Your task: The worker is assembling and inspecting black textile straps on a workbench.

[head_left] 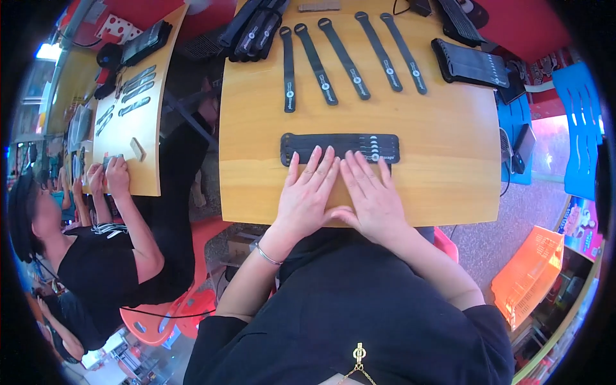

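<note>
A flat stack of black straps [327, 142] lies crosswise near the front of my table, its white-printed part to the right. My left hand [307, 196] lies flat, its fingertips at the near edge of the stack. Beside it my right hand [377, 202] is also flat, with fingertips on the stack's printed part. Both hands have straight fingers and grip nothing; the thumbs meet between them. Beyond the stack, several single black straps [343, 58] lie side by side, each with a slotted round end at the far side.
Bundled black straps [256, 32] sit at the table's far left, and another strap pack [471, 63] at its right edge. A co-worker [96, 256] sits at a second table [153, 147] on the left. An orange basket [529, 276] stands on the floor to the right.
</note>
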`<control>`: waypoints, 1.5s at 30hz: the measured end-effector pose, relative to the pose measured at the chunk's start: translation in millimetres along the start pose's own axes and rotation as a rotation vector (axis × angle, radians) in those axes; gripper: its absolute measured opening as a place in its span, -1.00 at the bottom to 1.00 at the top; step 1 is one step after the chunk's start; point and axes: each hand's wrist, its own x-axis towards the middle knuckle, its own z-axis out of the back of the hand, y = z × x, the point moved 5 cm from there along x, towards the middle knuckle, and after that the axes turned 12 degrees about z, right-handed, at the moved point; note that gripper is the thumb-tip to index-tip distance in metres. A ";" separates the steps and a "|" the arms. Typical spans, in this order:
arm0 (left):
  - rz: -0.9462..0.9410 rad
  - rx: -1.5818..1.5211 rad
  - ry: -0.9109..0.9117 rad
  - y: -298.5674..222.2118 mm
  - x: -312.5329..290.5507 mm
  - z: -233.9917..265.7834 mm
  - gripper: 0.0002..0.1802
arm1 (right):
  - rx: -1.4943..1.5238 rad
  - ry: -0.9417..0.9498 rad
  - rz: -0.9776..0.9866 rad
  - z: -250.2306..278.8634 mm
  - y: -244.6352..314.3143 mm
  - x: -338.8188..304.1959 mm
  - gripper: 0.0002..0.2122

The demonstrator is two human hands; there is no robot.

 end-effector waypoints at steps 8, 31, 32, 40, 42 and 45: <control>0.000 0.014 0.025 1.6 -1.3 0.4 -0.09 | -0.126 0.078 -0.217 7.8 -27.0 -36.4 -0.17; 0.054 0.048 -0.029 0.1 -4.1 7.2 -0.14 | -0.029 -0.523 -0.291 87.0 -147.7 18.1 -0.79; 0.054 0.046 -0.024 -0.8 -3.3 8.8 -0.15 | -0.129 -0.544 -0.214 93.0 -160.7 30.4 -0.77; -0.016 -0.004 -0.072 -5.0 -1.0 24.8 -0.27 | -0.209 -0.383 -0.557 77.6 -209.9 56.9 -0.65; -0.044 -0.017 -0.117 -9.5 0.9 29.6 -0.33 | -0.124 -0.351 -0.645 78.5 -211.5 49.0 -0.68; -0.111 -0.269 -0.199 -20.1 7.4 38.1 -0.41 | 0.092 -0.425 -0.583 83.0 -199.9 32.0 -0.78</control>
